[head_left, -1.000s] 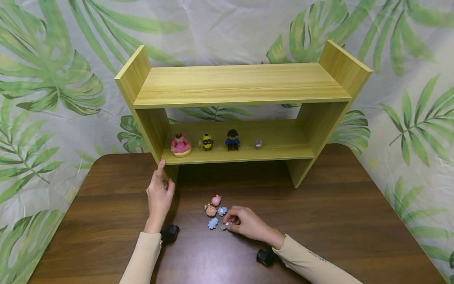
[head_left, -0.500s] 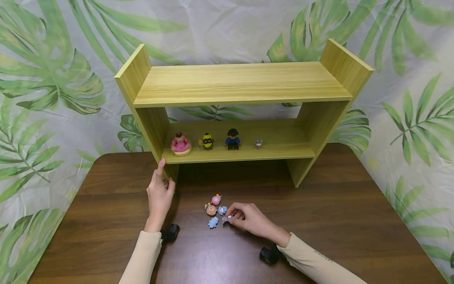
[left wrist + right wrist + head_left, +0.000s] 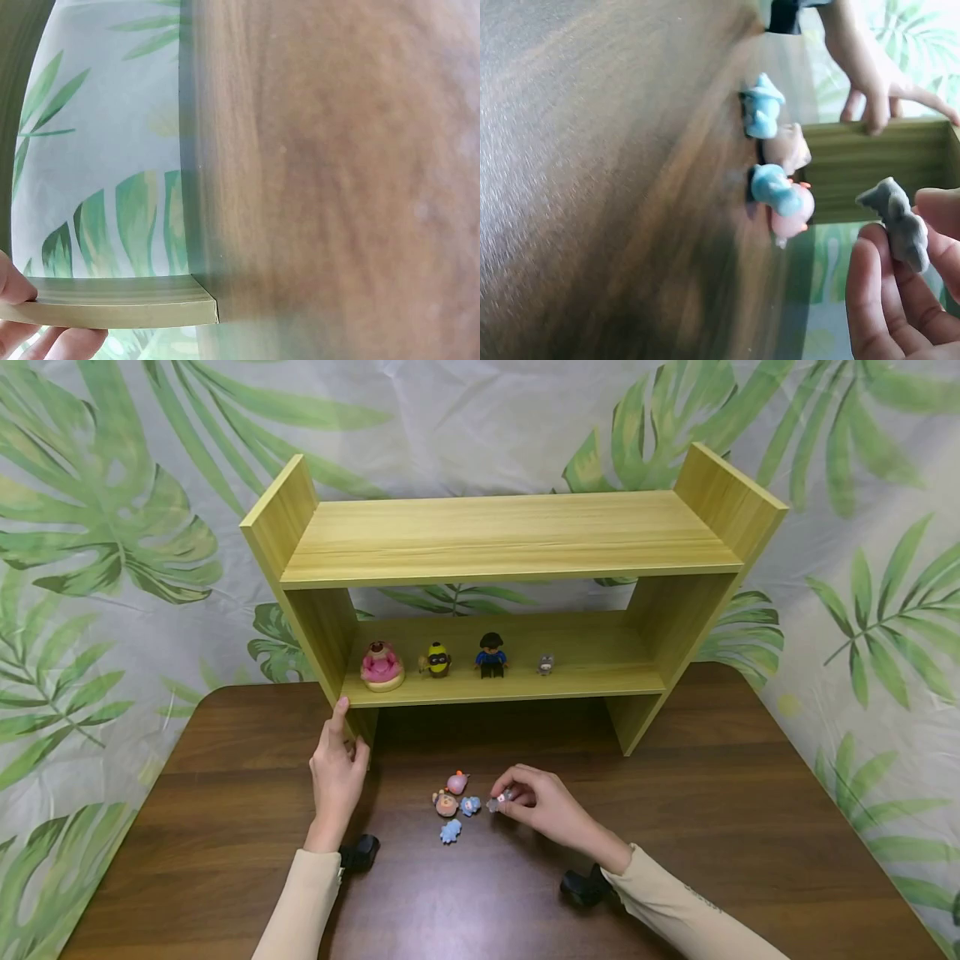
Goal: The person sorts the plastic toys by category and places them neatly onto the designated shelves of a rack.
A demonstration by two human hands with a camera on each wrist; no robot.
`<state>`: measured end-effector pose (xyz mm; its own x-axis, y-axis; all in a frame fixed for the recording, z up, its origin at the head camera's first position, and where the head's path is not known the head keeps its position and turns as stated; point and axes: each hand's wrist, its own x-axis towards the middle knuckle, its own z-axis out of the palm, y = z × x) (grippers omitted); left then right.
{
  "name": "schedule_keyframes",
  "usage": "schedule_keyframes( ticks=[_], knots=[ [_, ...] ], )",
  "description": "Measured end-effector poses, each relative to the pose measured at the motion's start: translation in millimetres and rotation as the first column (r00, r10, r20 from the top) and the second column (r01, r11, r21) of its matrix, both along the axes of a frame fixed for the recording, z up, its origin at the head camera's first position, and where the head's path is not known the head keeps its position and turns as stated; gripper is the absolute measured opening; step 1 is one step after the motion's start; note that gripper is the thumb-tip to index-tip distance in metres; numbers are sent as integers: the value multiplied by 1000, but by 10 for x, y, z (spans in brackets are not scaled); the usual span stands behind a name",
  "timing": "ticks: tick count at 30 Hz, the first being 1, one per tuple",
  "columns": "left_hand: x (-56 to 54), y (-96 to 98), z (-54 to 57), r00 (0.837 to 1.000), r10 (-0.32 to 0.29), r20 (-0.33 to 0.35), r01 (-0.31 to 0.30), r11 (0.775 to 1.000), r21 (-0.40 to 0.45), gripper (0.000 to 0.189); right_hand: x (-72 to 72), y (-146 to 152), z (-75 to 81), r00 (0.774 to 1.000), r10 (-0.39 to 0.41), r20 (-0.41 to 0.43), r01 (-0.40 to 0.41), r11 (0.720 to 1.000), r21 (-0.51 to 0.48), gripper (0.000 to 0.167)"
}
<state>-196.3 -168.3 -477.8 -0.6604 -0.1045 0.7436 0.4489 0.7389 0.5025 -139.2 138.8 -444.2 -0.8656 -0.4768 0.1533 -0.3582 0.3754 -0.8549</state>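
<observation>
The person beside me has a small grey figurine [image 3: 901,225] in the right hand [image 3: 551,808], pinched between the thumb and fingers and held off the brown surface [image 3: 705,827]. It hangs over the middle of the surface, a little toward the right edge from four little figures. Those sit close together: a pink figurine [image 3: 457,783] nearest the far edge, a tan figurine [image 3: 445,804] and a blue figurine [image 3: 470,806] next, and a pale blue figurine [image 3: 450,832] nearest the person.

The left hand [image 3: 337,777] grips the left upright of the wooden shelf [image 3: 510,535], thumb and fingers on either side of the board, one fingertip by the front left corner of the lower board. Along that board, from its left end, stand a pink bear [image 3: 382,668], a yellow figure [image 3: 437,660], a dark-haired figure in blue [image 3: 491,655] and a tiny grey figure [image 3: 546,664].
</observation>
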Motion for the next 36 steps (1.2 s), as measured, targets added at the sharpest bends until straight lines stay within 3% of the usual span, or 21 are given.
schedule_keyframes(
  ticks=[5,16,21,24,31,36],
  knots=[
    [10,0,7,1000,3,-4,-3,1000,1,80,-28,61,18,999,-27,-41,25,999,-33,7],
    [20,7,12,1000,6,-1,-6,1000,2,80,-58,181,147,997,-79,-12,77,989,-125,14],
    [20,10,14,1000,3,-3,-3,1000,-1,82,-74,221,208,992,-116,-43,110,986,-127,15],
    [17,10,13,1000,1,-5,-1,1000,-2,82,-68,231,282,990,-127,-60,118,985,-126,16],
    [7,5,4,1000,3,-5,-3,1000,-5,83,41,226,615,990,-136,-30,131,983,-132,20],
    [12,10,14,1000,3,-1,-3,1000,-2,81,22,272,650,988,-150,-46,141,976,-163,21]
  ],
)
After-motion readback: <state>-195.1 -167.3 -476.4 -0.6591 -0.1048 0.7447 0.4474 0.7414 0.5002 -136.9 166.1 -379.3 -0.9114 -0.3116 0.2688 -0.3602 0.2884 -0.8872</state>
